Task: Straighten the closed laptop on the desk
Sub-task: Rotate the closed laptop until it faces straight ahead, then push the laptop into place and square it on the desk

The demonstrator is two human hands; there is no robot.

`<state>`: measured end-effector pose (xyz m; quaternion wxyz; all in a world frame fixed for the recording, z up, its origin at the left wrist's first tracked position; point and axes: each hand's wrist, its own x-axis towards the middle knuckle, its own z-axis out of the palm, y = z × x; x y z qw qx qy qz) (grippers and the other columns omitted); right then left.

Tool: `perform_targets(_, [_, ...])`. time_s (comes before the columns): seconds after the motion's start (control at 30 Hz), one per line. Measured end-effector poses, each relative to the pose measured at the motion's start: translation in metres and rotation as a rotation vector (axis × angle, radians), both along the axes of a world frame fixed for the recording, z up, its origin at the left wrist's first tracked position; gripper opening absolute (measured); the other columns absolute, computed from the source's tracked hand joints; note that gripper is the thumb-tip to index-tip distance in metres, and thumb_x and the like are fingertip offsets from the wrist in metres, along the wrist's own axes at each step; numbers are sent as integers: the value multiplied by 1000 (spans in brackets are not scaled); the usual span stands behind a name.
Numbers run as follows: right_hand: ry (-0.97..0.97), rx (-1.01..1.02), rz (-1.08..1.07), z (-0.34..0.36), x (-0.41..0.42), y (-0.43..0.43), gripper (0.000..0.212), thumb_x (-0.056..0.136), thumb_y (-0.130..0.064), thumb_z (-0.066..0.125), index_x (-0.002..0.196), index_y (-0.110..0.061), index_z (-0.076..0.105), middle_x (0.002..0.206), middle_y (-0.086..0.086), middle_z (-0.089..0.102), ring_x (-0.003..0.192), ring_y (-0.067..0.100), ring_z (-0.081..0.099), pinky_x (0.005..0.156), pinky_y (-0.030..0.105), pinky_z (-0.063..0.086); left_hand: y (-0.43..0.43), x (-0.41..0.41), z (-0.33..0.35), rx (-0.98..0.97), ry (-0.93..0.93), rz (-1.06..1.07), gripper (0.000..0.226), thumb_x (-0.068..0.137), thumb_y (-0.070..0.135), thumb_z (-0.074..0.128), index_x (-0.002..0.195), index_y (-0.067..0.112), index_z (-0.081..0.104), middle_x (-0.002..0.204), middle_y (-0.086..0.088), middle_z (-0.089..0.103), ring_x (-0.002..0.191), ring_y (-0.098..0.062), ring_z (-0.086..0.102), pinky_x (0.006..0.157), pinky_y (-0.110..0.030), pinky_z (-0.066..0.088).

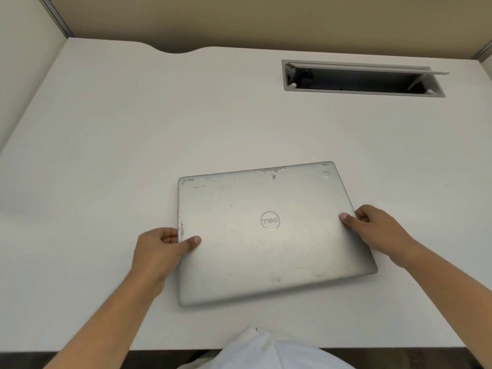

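Observation:
A closed silver laptop (266, 251) with a round logo on its worn lid lies on the white desk (133, 129), near the front edge. It sits slightly askew, its right side turned away from me. My left hand (159, 251) grips the laptop's left edge, thumb on the lid and fingers curled under the side. On the opposite edge my right hand (378, 230) holds it the same way, thumb resting on top.
An open cable hatch (362, 78) with a raised flap is set into the desk at the back right. Beige partition walls (266, 20) enclose the desk at the back and left. White cloth (266, 350) of my clothing shows at the front edge.

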<state>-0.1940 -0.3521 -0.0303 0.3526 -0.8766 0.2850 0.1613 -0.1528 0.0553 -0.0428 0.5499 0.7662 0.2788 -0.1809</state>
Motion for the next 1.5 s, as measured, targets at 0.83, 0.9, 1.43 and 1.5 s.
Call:
perform_targets(0.83, [-153,-440,-37,-29,-45,39,60,76,-80,38,103,-26,43,91,-9,57,73,23,60,57,34,42,-21,-18,-19,491,-266,-189,60,73,50,72,118,14,56,106,-3,57,97,-23,57,80,-39,50])
perform_targets(0.9, [-173,-482,-34,-34,-42,45,71,78,-78,39,120,-20,41,109,0,58,85,30,63,62,36,44,-32,-23,-20,600,-307,-193,64,78,54,64,123,10,52,113,-8,54,105,-28,53,85,-42,47])
perform_targets(1.43, [-211,-522,-62,-38,-41,51,71,82,-74,39,134,-26,34,113,5,55,90,33,62,62,36,43,-40,4,-19,489,-221,-66,79,59,57,80,116,9,53,112,-11,55,109,-32,52,90,-42,45])
perform_targets(1.5, [-208,-485,-75,-37,-40,51,71,81,-73,40,134,-27,34,115,5,54,92,33,62,65,38,46,-38,6,-19,482,-208,-59,81,56,58,81,115,10,53,112,-10,57,107,-31,54,88,-44,48])
